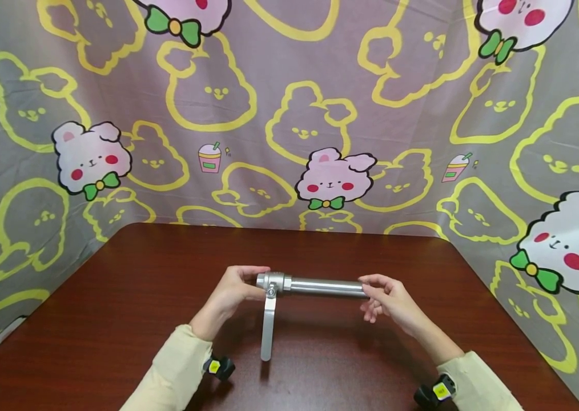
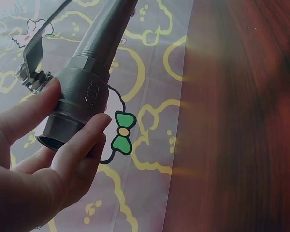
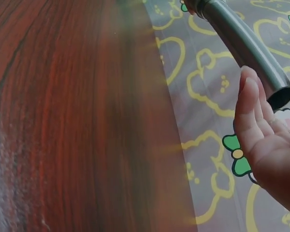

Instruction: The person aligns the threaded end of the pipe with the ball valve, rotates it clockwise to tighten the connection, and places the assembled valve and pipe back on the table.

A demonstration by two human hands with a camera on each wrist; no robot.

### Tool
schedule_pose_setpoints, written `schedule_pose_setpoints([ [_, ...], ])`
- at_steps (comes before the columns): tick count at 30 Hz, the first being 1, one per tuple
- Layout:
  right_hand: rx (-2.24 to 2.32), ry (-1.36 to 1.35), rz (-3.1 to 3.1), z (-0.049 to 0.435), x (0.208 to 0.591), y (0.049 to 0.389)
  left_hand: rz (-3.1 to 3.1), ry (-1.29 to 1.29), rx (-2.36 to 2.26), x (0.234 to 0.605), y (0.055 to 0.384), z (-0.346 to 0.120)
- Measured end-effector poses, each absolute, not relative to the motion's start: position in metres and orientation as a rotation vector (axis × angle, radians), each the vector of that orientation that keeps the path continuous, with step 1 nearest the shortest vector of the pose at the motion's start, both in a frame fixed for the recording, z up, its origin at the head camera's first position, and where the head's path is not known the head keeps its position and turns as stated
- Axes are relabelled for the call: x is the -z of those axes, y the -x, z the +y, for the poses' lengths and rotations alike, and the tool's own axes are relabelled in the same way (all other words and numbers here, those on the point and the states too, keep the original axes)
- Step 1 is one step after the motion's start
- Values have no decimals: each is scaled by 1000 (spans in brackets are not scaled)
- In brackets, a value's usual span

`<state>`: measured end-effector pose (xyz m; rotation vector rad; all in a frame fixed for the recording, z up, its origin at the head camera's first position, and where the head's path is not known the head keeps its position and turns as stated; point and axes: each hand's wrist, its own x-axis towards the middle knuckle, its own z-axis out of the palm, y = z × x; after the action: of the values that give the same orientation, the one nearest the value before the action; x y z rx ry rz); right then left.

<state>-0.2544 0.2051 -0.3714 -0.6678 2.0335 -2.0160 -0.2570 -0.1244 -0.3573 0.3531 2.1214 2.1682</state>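
Note:
A steel ball valve point(image 1: 274, 281) with a long lever handle point(image 1: 268, 331) is held above the table, a straight steel pipe point(image 1: 325, 287) joined to its right side at a hex collar. My left hand point(image 1: 230, 294) grips the valve body at its left end, thumb on one side and fingers on the other, as the left wrist view shows. Around the pipe's free end are the thumb and fingers of my right hand point(image 1: 389, 297), the lower fingers hanging below it. In the right wrist view the pipe's open end point(image 3: 282, 98) faces my right palm point(image 3: 275, 154).
Beneath both hands is a dark red-brown wooden table point(image 1: 192, 251). A grey curtain point(image 1: 269, 68) printed with yellow outlines and rabbit faces surrounds its back and sides. Black wrist devices point(image 1: 222, 368) are strapped over both pale sleeves point(image 1: 176, 365).

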Motion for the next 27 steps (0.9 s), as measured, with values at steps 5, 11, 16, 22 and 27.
schedule_pose_setpoints([
  [5, 2002, 823, 1986, 207, 373, 255, 2106, -363, -2169, 356, 258, -125],
  [11, 1970, 830, 2040, 208, 373, 256, 2088, -358, -2181, 356, 258, -126],
  [16, 1959, 837, 2056, 209, 374, 256, 2077, -339, -2186, 357, 257, -126],
  [22, 1980, 853, 2035, 209, 376, 257, 2056, -346, -2196, 358, 256, -126],
  [27, 1992, 866, 2022, 209, 376, 257, 2044, -355, -2202, 359, 256, -125],
])
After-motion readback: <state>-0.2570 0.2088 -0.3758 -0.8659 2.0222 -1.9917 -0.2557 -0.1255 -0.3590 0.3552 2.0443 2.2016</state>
